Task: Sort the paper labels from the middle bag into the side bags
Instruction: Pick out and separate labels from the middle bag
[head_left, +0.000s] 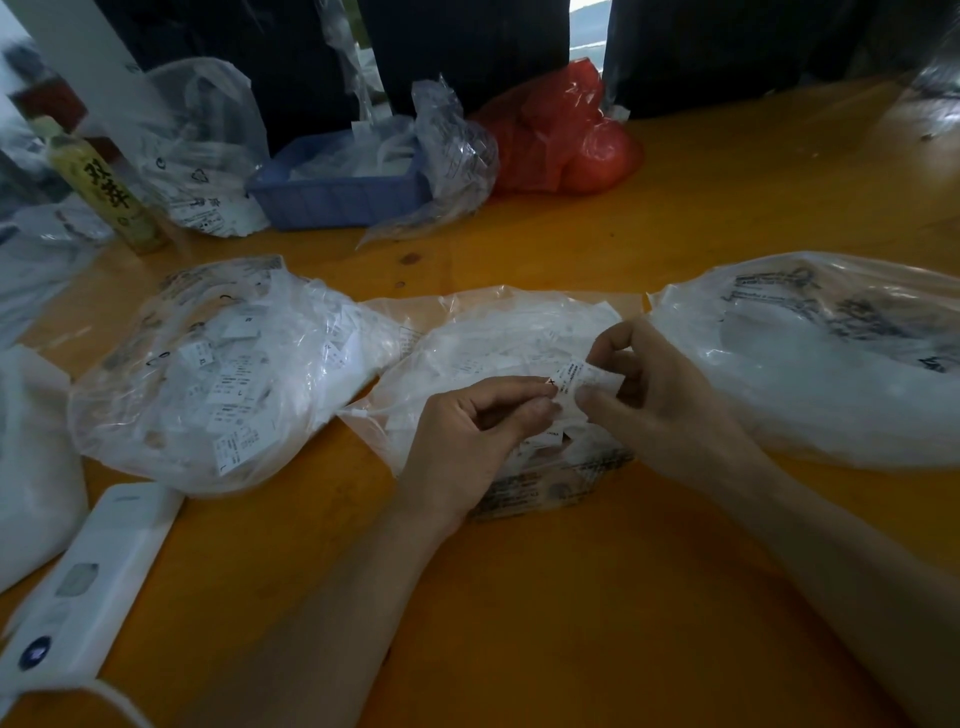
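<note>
A person is sitting at an orange table (597, 597) and working with both hands over the middle bag (483, 348). The middle bag is a clear plastic bag lying open on the table, and it is holding lots of small white paper slips.

The left hand (467, 436) and the right hand (649, 395) are meeting above this bag. Both are pinching one small paper label (574, 376) between thumb and fingers. The left hand is holding its left end and the right hand is holding its right end. The label is white with tiny dark print on it, too small to read. It is hanging just over the middle bag, not inside either side bag.

The left bag (208, 374) is lying just beside the middle bag and is full of white labels. The right bag (821, 364) is lying on the other side, close to the right hand, and looks white and puffy inside.

Farther back on the table a blue basket (337, 192) is sitting with plastic in it. A red bag (566, 135) is lying next to it. A yellow bottle (104, 192) is standing at the far left. A long white box (88, 587) is lying near the left arm.
</note>
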